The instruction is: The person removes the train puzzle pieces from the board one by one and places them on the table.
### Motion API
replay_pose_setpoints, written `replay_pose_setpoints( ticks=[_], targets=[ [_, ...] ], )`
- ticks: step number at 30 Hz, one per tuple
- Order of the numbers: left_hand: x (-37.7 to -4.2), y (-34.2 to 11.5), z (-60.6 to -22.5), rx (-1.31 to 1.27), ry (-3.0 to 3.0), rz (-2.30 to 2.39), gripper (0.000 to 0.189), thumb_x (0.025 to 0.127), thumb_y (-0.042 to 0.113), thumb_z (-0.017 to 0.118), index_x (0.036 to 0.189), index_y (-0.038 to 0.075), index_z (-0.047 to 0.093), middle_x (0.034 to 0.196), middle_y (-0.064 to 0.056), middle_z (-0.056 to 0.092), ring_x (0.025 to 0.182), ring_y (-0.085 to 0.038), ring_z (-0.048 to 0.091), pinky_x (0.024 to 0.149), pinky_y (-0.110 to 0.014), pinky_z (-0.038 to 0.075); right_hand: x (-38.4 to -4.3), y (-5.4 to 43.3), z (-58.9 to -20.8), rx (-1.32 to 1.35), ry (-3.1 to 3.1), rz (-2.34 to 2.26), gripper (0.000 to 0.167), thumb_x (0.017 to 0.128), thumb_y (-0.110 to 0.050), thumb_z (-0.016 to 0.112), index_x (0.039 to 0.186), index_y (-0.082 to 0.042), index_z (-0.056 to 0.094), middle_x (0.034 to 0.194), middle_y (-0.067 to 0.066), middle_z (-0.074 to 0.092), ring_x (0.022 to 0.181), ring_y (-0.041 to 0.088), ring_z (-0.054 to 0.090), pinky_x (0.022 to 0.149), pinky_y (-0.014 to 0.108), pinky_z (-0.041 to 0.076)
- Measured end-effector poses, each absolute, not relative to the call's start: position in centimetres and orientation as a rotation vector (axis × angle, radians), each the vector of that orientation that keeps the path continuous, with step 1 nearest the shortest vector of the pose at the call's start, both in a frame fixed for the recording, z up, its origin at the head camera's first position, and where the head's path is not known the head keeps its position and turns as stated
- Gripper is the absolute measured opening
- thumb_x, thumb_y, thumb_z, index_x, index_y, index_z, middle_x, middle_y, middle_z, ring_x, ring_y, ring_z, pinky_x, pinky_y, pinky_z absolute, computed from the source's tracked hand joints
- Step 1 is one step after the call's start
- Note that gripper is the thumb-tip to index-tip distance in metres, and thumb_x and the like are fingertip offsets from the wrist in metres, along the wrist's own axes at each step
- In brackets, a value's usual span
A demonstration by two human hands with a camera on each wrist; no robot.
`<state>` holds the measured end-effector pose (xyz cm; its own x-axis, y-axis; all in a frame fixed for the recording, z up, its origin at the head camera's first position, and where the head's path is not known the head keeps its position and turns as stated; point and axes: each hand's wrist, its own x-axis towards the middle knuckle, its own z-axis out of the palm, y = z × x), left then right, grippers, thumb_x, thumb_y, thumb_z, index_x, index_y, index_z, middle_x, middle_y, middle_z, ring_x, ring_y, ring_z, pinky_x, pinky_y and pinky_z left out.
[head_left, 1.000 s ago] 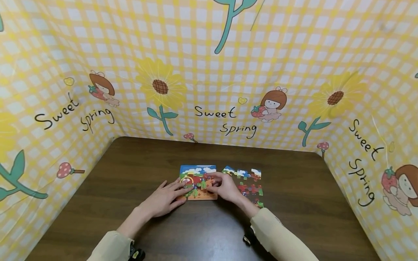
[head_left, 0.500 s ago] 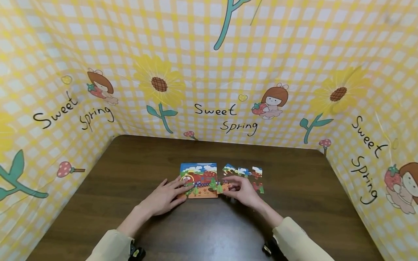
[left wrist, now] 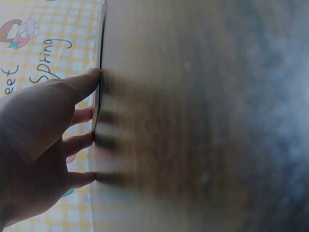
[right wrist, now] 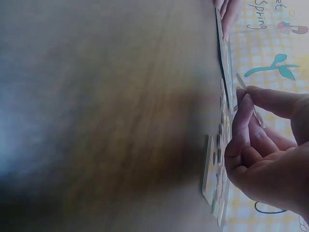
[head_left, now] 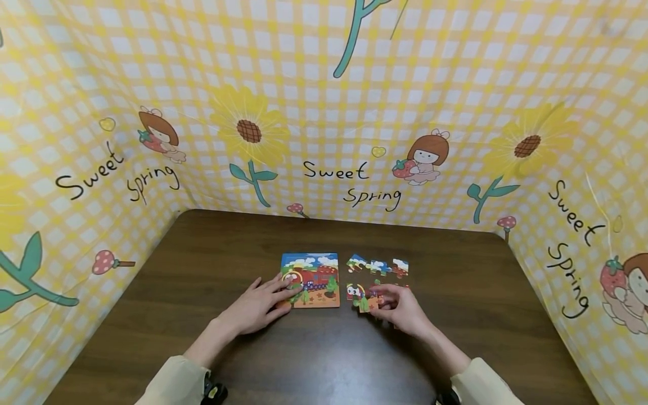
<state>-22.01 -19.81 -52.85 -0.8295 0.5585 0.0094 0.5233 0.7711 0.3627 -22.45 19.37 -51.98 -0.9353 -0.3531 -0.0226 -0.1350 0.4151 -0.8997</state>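
A picture board with a red train, green trees and orange ground lies mid-table in the head view. My left hand rests flat on its left side, fingers spread. In the left wrist view, the fingertips of the left hand touch down along the board's edge. To the right of the board, my right hand pinches a jigsaw piece with a green tree on orange. Seen edge-on in the right wrist view, that piece is tilted between thumb and fingers, above other pieces.
Several loose jigsaw pieces lie right of the board; some are hidden under my right hand. The brown table is enclosed by yellow checked cloth walls at the back and sides.
My right hand has carried the pinched jigsaw piece from over the board to the right, over the loose pieces. My left hand has stayed on the board.
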Motion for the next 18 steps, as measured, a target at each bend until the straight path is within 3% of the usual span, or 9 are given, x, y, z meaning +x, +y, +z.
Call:
replay_pose_setpoints(
  ticks=[5,18],
  targets=[
    [-22.2,-20.0,-53.4,0.912,2.889,0.575,0.052,0.113,0.041,0.06,0.164,0.028,0.056,0.174,-0.011,0.048,0.162,-0.047,0.041,0.119,-0.086,0.031,-21.8,20.3,-52.2,-0.4,2.458,-1.529,0.046,0.091,0.002,0.086,0.134,0.009,0.071,0.086,0.014,0.078,0.066,0.006,0.061,0.055,0.023,0.05],
    [-22.1,-19.8,-53.2,0.876,2.862,0.589,0.052,0.114,0.039,0.06,0.165,0.027,0.054,0.174,-0.012,0.047,0.164,-0.047,0.037,0.122,-0.086,0.026,-21.4,21.0,-52.7,-0.374,2.589,-1.383,0.047,0.088,0.001,0.089,0.133,0.001,0.075,0.08,0.002,0.069,0.065,0.006,0.056,0.055,0.021,0.045]
  ],
)
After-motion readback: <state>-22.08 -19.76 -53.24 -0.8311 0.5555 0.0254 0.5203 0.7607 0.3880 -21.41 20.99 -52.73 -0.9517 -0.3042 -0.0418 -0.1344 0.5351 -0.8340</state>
